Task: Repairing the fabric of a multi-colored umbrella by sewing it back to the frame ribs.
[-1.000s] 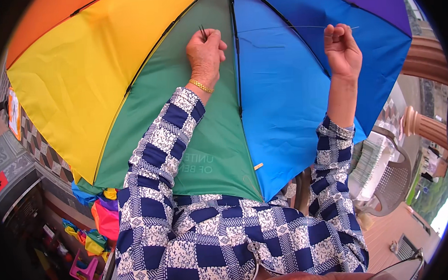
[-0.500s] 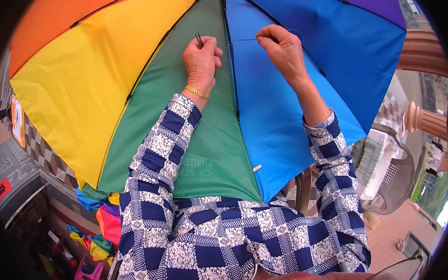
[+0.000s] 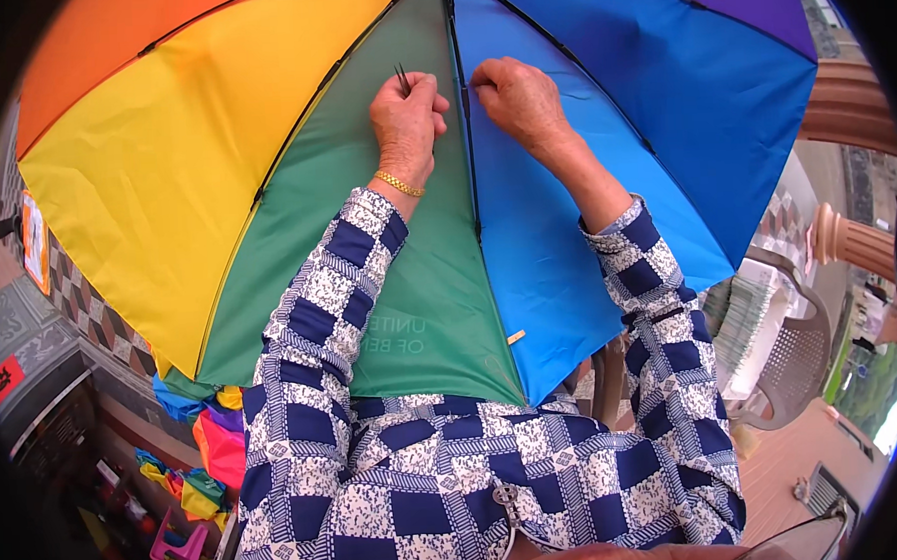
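An open rainbow umbrella (image 3: 390,323) spreads before me with its inner side up, black ribs running across the coloured panels. My left hand (image 3: 406,117) is closed around a small dark tool with two pointed tips, which looks like thread snips (image 3: 403,80); it rests by the green panel, left of the middle rib (image 3: 471,169). My right hand (image 3: 519,99) pinches thumb and forefinger together close to that rib, over the light blue panel. The thread in its fingers is too fine to make out now, and any needle is hidden.
Folded colourful fabric (image 3: 219,445) lies at the lower left, near a pink plastic stool (image 3: 180,552). On the right stand a grey-brown plastic chair (image 3: 788,365) with a pale stack (image 3: 746,327) beside it, and rounded terracotta-coloured columns (image 3: 857,242).
My right hand has moved left, from over the light blue panel back to the middle rib. The thread stretched between fingers and rib no longer shows. My left hand has barely shifted.
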`<control>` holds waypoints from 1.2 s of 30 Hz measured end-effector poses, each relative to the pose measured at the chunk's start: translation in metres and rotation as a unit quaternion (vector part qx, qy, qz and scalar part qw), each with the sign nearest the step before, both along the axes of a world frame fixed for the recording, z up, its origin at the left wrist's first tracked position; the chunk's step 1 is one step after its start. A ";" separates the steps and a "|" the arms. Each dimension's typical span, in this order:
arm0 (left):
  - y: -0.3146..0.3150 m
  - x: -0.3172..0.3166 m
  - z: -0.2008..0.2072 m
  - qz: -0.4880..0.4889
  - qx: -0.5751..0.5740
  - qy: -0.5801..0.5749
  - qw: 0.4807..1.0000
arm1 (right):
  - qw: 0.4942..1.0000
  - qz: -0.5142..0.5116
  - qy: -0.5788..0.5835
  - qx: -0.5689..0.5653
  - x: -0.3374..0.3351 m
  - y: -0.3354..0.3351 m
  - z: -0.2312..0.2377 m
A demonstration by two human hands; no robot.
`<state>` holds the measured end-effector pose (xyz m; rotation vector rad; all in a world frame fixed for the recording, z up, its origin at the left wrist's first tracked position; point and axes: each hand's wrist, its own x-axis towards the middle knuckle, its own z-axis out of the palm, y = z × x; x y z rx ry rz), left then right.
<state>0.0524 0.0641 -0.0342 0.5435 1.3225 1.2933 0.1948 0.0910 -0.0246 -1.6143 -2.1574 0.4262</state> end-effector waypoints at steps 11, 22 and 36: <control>0.003 0.005 -0.002 0.005 0.000 0.015 1.000 | 0.999 -0.020 0.041 0.011 -0.010 0.006 -0.009; 0.012 0.014 0.002 -0.012 -0.023 0.071 0.997 | 0.994 -0.026 0.103 0.038 -0.011 0.007 -0.019; 0.005 0.013 -0.003 0.052 0.002 0.048 0.997 | 0.985 0.004 0.125 -0.117 0.006 0.010 0.007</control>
